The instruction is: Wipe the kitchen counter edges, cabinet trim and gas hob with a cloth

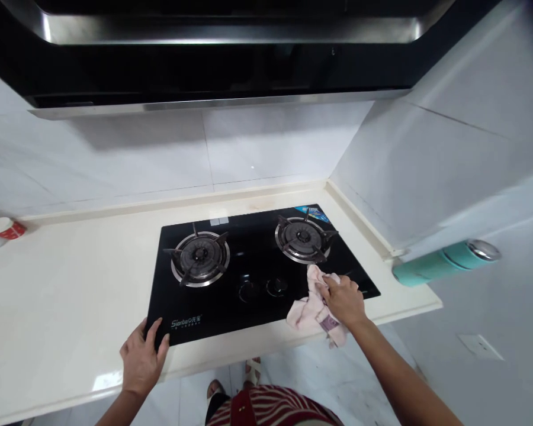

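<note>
A black glass gas stove (pixel 244 313) is set into the cream countertop, with a left burner (pixel 199 255) and a right burner (pixel 302 238). Two control knobs (pixel 276 287) sit low between the burners. My right hand (pixel 345 300) presses a pale pink cloth (pixel 308 310) onto the stove's front right part; the cloth hangs over the counter's front edge. At the stove's front left corner rests my left hand (pixel 143 355), fingers spread, holding nothing, its fingertips touching the glass and the counter.
A black range hood (pixel 217 74) juts out above. On the right end of the countertop (pixel 71 296) stands a teal bottle (pixel 439 264) near the side wall. A red and white cup (pixel 6 228) is at the far left. A wall socket (pixel 480 347) shows low at right.
</note>
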Demonstrator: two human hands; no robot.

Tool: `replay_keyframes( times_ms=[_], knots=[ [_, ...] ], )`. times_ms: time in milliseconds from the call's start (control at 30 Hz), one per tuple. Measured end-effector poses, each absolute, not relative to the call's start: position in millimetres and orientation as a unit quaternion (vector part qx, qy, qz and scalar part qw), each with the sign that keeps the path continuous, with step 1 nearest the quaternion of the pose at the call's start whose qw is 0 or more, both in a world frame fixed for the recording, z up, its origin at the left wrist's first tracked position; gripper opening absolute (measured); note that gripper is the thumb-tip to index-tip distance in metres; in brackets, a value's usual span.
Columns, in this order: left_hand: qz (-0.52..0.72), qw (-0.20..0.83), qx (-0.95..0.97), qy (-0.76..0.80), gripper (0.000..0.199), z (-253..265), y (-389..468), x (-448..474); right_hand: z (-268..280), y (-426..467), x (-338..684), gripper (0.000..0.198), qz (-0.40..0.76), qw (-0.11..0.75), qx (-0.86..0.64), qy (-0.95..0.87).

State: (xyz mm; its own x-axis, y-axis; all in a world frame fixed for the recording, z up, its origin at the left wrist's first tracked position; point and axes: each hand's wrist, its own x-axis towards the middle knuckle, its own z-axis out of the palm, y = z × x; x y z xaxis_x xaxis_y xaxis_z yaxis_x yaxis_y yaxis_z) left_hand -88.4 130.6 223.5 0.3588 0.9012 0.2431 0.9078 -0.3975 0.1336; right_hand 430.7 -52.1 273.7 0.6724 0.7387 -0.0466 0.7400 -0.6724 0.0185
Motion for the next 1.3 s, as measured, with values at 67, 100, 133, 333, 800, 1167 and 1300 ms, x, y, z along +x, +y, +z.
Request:
replay_keyframes(
  times_ms=[67, 100, 133, 333, 800, 1167, 1300],
  knots=[
    [-0.132, 0.008, -0.824, -0.552, 0.051, 223.9, 131.3, -87.9, 274.3, -52.3, 419.2, 0.047, -0.010, 0.014, 0.915, 0.402],
    [-0.129, 0.007, -0.823, -0.554, 0.051, 224.0, 131.7, -87.7, 274.8, -50.6, 408.4, 0.045, -0.012, 0.007, 0.909, 0.416],
    [-0.127, 0.006, -0.822, -0.555, 0.052, 224.1, 132.0, -87.6, 275.2, -48.2, 394.3, 0.042, -0.017, -0.004, 0.899, 0.437],
    [-0.124, 0.010, -0.822, -0.555, 0.054, 224.1, 132.5, -87.5, 269.1, -30.7, 289.8, 0.021, -0.052, -0.120, 0.796, 0.591],
    [-0.138, -0.007, -0.822, -0.552, 0.049, 223.2, 129.7, -88.4, 256.9, 6.2, 265.6, 0.021, -0.144, -0.370, 0.731, 0.555],
    [-0.128, -0.026, -0.815, -0.565, 0.046, 229.1, 129.3, -86.8, 240.3, 64.0, 287.1, 0.035, -0.102, -0.392, 0.728, 0.553],
    [-0.125, -0.017, -0.819, -0.560, 0.050, 229.7, 130.3, -86.5, 233.6, 16.0, 273.8, 0.060, -0.093, -0.332, 0.722, 0.600]
  ],
)
